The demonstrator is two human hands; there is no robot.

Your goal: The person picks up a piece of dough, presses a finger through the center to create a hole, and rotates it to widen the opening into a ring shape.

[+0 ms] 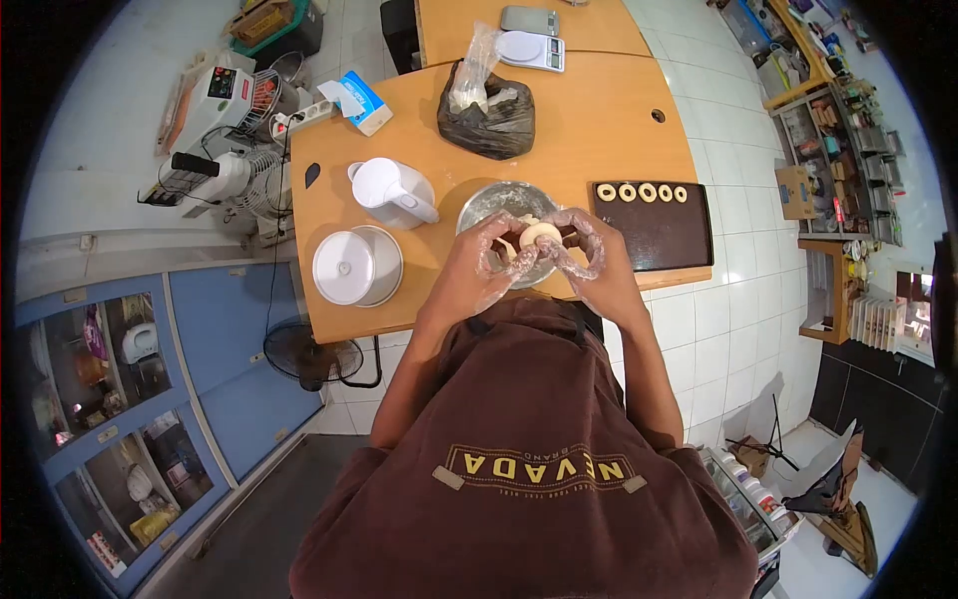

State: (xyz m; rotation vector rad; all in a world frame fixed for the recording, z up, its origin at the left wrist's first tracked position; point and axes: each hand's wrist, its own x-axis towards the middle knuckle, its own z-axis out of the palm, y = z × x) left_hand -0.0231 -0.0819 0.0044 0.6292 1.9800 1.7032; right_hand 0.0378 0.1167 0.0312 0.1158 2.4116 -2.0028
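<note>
NEVADA BRAND reads upside down in yellow and tan across the chest of your brown shirt [539,399], above smaller, hard-to-read lettering. Your forearms reach forward and your white-smeared left hand [489,262] and right hand [599,262] meet, thumbs and fingers curled, both grasping one dough ring [540,235] over the metal bowl [467,213]. Pale, smooth and rounded, it resembles the five rings [647,184] lined along the dark tray [654,235] to the right.

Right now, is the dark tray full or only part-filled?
Part-filled: the tray holds one row of five dough rings along its far edge; dark surface shows elsewhere.
</note>
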